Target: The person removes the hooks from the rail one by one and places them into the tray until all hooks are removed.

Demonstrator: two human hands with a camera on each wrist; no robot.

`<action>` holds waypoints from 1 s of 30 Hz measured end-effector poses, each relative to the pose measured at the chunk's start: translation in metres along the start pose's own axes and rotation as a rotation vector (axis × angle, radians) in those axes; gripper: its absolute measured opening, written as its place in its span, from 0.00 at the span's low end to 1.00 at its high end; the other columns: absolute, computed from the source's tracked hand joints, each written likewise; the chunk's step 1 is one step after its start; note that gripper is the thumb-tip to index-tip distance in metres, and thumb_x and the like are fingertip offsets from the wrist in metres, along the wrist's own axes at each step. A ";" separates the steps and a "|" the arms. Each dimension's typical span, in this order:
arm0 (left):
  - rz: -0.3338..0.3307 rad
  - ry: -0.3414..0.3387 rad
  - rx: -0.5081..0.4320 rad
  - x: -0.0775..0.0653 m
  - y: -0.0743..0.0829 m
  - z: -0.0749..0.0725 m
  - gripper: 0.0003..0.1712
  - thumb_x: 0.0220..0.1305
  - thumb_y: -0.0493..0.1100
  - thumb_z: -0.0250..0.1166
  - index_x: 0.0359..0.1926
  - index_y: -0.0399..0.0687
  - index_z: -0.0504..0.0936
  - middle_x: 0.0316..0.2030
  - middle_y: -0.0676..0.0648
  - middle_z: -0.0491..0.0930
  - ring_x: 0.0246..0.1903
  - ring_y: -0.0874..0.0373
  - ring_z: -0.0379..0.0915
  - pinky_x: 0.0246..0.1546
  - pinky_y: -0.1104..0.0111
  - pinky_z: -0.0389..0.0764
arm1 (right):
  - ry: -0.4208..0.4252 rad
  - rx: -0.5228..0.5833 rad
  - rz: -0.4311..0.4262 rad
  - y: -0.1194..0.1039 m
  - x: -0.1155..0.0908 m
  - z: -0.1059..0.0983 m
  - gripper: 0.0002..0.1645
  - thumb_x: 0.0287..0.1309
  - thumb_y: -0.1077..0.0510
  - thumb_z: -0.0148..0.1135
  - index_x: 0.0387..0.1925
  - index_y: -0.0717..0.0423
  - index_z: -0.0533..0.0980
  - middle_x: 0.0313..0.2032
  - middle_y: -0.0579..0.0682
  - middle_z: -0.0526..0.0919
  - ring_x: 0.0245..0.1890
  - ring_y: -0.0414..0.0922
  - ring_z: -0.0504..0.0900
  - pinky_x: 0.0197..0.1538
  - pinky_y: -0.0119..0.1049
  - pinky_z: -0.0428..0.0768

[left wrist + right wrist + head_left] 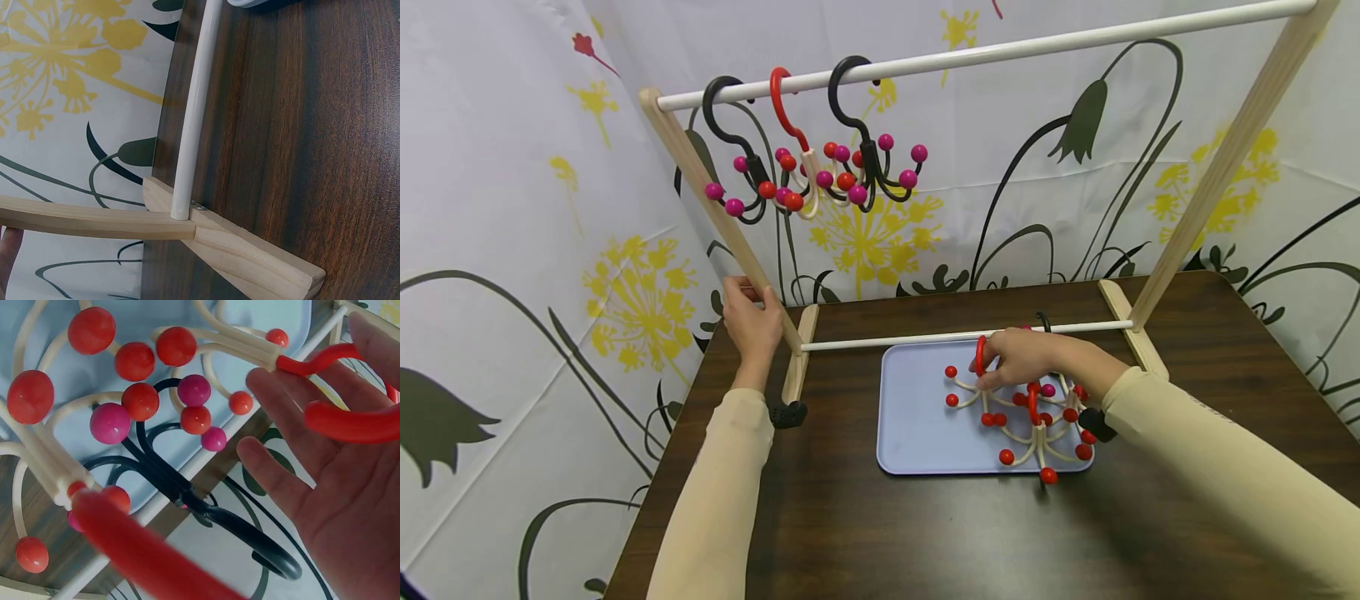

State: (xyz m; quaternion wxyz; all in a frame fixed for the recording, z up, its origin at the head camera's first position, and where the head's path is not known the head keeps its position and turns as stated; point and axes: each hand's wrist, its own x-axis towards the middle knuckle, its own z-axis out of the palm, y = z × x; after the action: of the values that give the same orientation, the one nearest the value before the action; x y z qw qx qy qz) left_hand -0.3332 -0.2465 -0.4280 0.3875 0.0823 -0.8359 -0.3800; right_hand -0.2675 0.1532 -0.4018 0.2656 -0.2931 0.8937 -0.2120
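Hanger (pixel 981 358) in right hand (pixel 1024 357); upper rail (pixel 1030 52) head-view only.

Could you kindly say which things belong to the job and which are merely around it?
Likely job things:
Pale wooden rack with white rods, held by the left hand
Red-hooked, cream-armed hanger with red balls, at the right hand
Black hangers with magenta balls, hung
Pale-blue rectangular tray, bearing hangers

Around it:
Dark-brown wooden table
White floral curtain

Blue tray (pixel 917 425): front-left corner passable; white lower rail (pixel 850 342) bars rear edge; red-hooked hanger (pixel 1039 435) obstructs front-right corner.
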 end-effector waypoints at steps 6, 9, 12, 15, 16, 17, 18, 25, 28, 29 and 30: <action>0.010 0.006 0.006 0.002 0.002 0.000 0.14 0.62 0.39 0.63 0.46 0.37 0.71 0.34 0.40 0.75 0.35 0.44 0.76 0.40 0.49 0.71 | -0.067 0.039 0.017 -0.003 -0.011 -0.004 0.28 0.61 0.42 0.63 0.52 0.60 0.80 0.50 0.56 0.83 0.49 0.51 0.82 0.53 0.50 0.77; 0.007 0.004 0.005 0.002 0.002 0.000 0.14 0.62 0.39 0.63 0.46 0.37 0.71 0.34 0.40 0.74 0.36 0.43 0.76 0.40 0.49 0.72 | -0.099 0.035 0.049 -0.005 -0.016 -0.005 0.32 0.61 0.37 0.61 0.53 0.60 0.79 0.53 0.57 0.81 0.51 0.53 0.81 0.55 0.52 0.76; 0.006 0.004 0.009 0.001 0.001 0.000 0.14 0.63 0.38 0.63 0.46 0.37 0.70 0.35 0.39 0.75 0.36 0.42 0.76 0.40 0.49 0.72 | -0.132 0.033 0.084 -0.007 -0.020 -0.006 0.35 0.60 0.34 0.60 0.53 0.58 0.78 0.52 0.56 0.81 0.51 0.53 0.79 0.54 0.52 0.76; 0.002 0.005 0.009 0.001 0.000 0.000 0.14 0.63 0.39 0.63 0.46 0.37 0.71 0.35 0.40 0.75 0.36 0.43 0.76 0.40 0.49 0.72 | -0.166 0.043 0.099 -0.010 -0.024 -0.007 0.35 0.60 0.32 0.58 0.51 0.58 0.79 0.46 0.52 0.82 0.46 0.49 0.79 0.52 0.49 0.77; 0.002 0.005 0.009 0.001 0.000 0.000 0.14 0.63 0.39 0.63 0.46 0.37 0.71 0.35 0.40 0.75 0.36 0.43 0.76 0.40 0.49 0.72 | -0.174 0.046 0.098 -0.010 -0.025 -0.007 0.34 0.61 0.32 0.58 0.50 0.57 0.79 0.44 0.50 0.82 0.45 0.48 0.79 0.50 0.48 0.77; 0.000 0.006 0.009 0.002 0.000 0.000 0.14 0.63 0.39 0.63 0.45 0.37 0.71 0.35 0.40 0.75 0.36 0.43 0.76 0.40 0.49 0.71 | -0.182 0.051 0.096 -0.011 -0.027 -0.007 0.34 0.61 0.32 0.58 0.49 0.57 0.79 0.42 0.49 0.82 0.43 0.47 0.79 0.49 0.46 0.77; 0.000 0.006 0.009 0.002 0.000 0.000 0.14 0.63 0.39 0.63 0.45 0.37 0.71 0.35 0.40 0.74 0.36 0.43 0.75 0.39 0.49 0.71 | -0.189 0.058 0.094 -0.012 -0.028 -0.008 0.33 0.61 0.32 0.58 0.48 0.57 0.80 0.41 0.48 0.82 0.42 0.46 0.78 0.49 0.46 0.77; -0.003 -0.005 0.010 0.000 0.000 0.000 0.14 0.63 0.39 0.62 0.46 0.38 0.70 0.37 0.40 0.75 0.37 0.42 0.76 0.40 0.49 0.72 | -0.204 0.067 0.101 -0.012 -0.032 -0.007 0.35 0.62 0.32 0.57 0.51 0.58 0.79 0.41 0.49 0.82 0.41 0.44 0.78 0.48 0.44 0.77; -0.009 -0.004 0.005 0.000 0.000 0.001 0.14 0.63 0.39 0.63 0.46 0.38 0.71 0.36 0.40 0.75 0.37 0.42 0.76 0.40 0.49 0.71 | -0.197 0.074 0.103 -0.012 -0.035 -0.009 0.36 0.62 0.32 0.56 0.52 0.58 0.79 0.41 0.48 0.82 0.41 0.44 0.78 0.48 0.45 0.77; -0.010 -0.003 0.005 0.000 0.000 0.001 0.14 0.63 0.39 0.63 0.46 0.38 0.71 0.36 0.40 0.75 0.37 0.42 0.76 0.39 0.49 0.71 | -0.192 0.074 0.099 -0.013 -0.037 -0.010 0.35 0.62 0.32 0.56 0.52 0.58 0.79 0.40 0.47 0.82 0.41 0.44 0.79 0.48 0.45 0.78; -0.010 -0.001 0.007 0.000 0.000 0.001 0.14 0.63 0.39 0.63 0.46 0.38 0.71 0.35 0.40 0.75 0.36 0.42 0.76 0.39 0.49 0.71 | -0.187 0.069 0.087 -0.013 -0.038 -0.012 0.35 0.63 0.33 0.56 0.52 0.58 0.79 0.40 0.47 0.82 0.41 0.45 0.79 0.48 0.45 0.78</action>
State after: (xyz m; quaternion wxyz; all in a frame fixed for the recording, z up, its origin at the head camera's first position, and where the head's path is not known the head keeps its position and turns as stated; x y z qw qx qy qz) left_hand -0.3337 -0.2462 -0.4286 0.3848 0.0875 -0.8369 -0.3792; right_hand -0.2429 0.1705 -0.3723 0.3668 -0.2632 0.8690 -0.2026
